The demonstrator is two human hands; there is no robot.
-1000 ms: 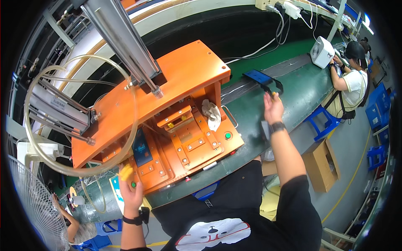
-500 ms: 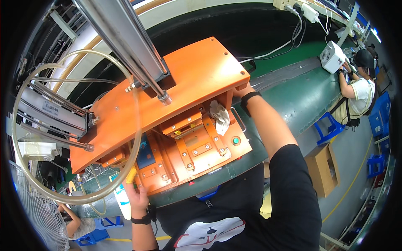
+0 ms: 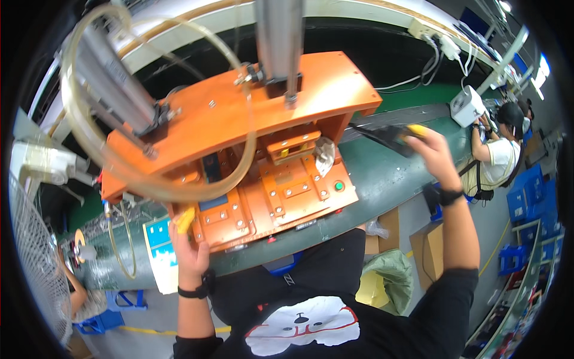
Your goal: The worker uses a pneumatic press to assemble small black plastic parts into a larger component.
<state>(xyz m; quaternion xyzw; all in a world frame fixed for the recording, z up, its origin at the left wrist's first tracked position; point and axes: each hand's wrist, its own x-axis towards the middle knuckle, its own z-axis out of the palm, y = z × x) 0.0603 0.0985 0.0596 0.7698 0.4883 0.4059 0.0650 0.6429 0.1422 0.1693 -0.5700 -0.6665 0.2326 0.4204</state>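
An orange press fixture (image 3: 239,128) stands on the green bench in front of me. My left hand (image 3: 190,248) rests by its front left corner, thumb apart from the fingers and a yellow finger cover at its tip; nothing shows in it. To the right of the fixture, my right hand (image 3: 433,157) is raised over the bench, also with yellow on a fingertip. It grips a flat black piece (image 3: 388,137), smeared by motion, so its exact kind is unclear. A dark blue piece (image 3: 213,202) lies in the fixture's left bed, partly hidden by the hose.
Two metal cylinders (image 3: 280,42) rise from the fixture, and a looping clear hose (image 3: 242,170) hangs before it. A green button (image 3: 339,186) and crumpled white cloth (image 3: 324,157) are at its right. A blue-and-white sheet (image 3: 160,242) lies left. A co-worker (image 3: 505,137) sits far right by a white box-shaped device (image 3: 466,107).
My right hand has come out from behind the fixture's right side and moved right, now with the black piece in it. My left hand stays by the front left corner. The view has shifted.
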